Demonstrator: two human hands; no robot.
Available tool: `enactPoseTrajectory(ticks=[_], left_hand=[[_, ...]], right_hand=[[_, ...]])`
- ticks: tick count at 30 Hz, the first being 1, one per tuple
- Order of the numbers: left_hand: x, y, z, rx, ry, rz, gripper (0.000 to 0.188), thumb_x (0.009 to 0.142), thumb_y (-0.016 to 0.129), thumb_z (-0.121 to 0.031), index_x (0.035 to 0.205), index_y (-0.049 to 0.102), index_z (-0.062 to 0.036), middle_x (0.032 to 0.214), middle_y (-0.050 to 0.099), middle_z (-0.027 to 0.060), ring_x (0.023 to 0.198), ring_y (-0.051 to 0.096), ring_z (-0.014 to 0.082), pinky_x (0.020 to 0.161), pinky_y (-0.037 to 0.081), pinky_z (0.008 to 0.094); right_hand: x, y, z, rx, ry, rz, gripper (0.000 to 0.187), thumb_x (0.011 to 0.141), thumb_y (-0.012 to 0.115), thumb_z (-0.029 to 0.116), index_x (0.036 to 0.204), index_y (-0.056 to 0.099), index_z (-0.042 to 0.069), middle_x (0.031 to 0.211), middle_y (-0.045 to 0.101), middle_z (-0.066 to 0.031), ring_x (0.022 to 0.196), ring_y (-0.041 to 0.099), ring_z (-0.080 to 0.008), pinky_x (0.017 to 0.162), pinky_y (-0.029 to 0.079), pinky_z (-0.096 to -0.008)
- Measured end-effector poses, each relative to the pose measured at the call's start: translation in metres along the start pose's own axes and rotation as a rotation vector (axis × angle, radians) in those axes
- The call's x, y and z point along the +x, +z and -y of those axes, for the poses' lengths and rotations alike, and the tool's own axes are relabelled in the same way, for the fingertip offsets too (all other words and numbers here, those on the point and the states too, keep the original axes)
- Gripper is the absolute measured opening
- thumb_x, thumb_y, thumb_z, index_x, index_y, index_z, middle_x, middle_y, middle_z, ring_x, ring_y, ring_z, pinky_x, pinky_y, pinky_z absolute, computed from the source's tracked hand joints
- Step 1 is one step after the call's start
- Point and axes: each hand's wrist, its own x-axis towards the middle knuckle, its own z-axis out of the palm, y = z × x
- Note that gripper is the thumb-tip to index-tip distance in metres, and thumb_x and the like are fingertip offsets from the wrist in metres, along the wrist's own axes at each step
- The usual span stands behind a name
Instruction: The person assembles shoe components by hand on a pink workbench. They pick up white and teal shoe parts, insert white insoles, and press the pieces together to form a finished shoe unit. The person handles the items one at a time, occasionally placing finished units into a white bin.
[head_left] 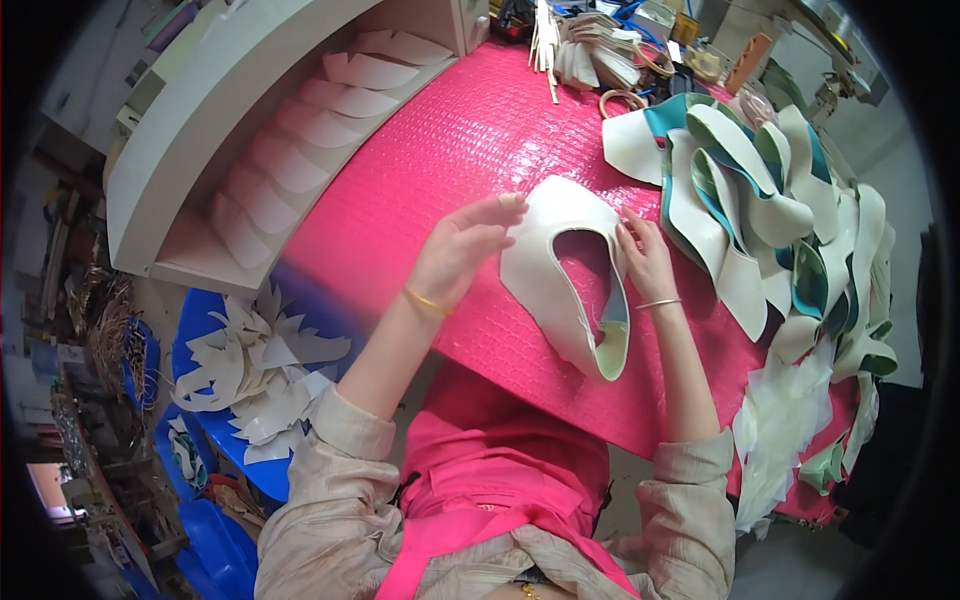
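A white shoe upper (560, 208) with an oval opening and a pale green lining lies at the front middle of the pink-covered table (440, 190). My left hand (468, 248) is at its left side, with fingers curved and apart and the tips close to the edge; whether they touch is hard to tell. On the other side, my right hand (648, 258) rests its spread fingertips along the upper's right edge. Neither hand is wrapped around it. Through the opening, the pink table surface shows.
More white shoe uppers with green linings (740, 190) are heaped at the right. Thin whitish sheets (785, 440) lie at the right front edge. A white shelf box (165, 200) holds a row of white cut pieces (300, 125). Below it, a blue stool (225, 425) bears a pile of white pieces (255, 365).
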Motion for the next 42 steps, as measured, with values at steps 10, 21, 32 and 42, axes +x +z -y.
enactPoseTrajectory(ticks=[10, 21, 32, 42], left_hand=[[-0.042, 0.049, 0.01, 1.08, 0.505, 0.514, 0.025, 0.074, 0.065, -0.015, 0.096, 0.058, -0.0058, 0.097, 0.059, 0.0094, 0.095, 0.055, 0.0263, 0.092, 0.04, 0.0403], [-0.063, 0.023, 0.028, 1.482, 1.002, 0.684, 0.011, 0.067, 0.061, -0.011, 0.072, 0.051, -0.0105, 0.094, 0.057, 0.0036, 0.087, 0.055, 0.0163, 0.094, 0.04, 0.0404], [-0.07, 0.01, 0.021, 1.509, 1.069, 0.918, 0.01, 0.069, 0.059, -0.012, 0.074, 0.052, -0.0078, 0.08, 0.056, 0.0057, 0.087, 0.057, 0.0201, 0.088, 0.044, 0.0391], [-0.078, 0.014, 0.021, 1.442, 0.868, 0.363, 0.029, 0.068, 0.062, -0.004, 0.096, 0.056, -0.0031, 0.092, 0.056, 0.0103, 0.09, 0.056, 0.0238, 0.084, 0.046, 0.038]], right_hand=[[-0.053, -0.075, 0.106, 0.213, -0.101, 0.47, 0.023, 0.07, 0.048, -0.004, 0.091, 0.058, -0.002, 0.088, 0.06, -0.0121, 0.087, 0.059, -0.0213, 0.08, 0.045, -0.0285], [-0.101, -0.084, 0.094, -0.436, -0.633, 0.52, 0.018, 0.071, 0.06, 0.01, 0.088, 0.057, 0.013, 0.092, 0.056, 0.0017, 0.097, 0.052, -0.0141, 0.087, 0.033, -0.0371], [-0.112, -0.066, 0.102, -0.441, -0.843, 0.659, 0.009, 0.068, 0.055, 0.011, 0.075, 0.049, 0.011, 0.075, 0.05, -0.001, 0.084, 0.053, -0.0153, 0.099, 0.032, -0.0405], [-0.117, -0.031, 0.127, -0.345, -0.691, 0.523, 0.006, 0.071, 0.055, 0.014, 0.073, 0.052, 0.009, 0.072, 0.051, -0.003, 0.073, 0.053, -0.0187, 0.073, 0.042, -0.0322]])
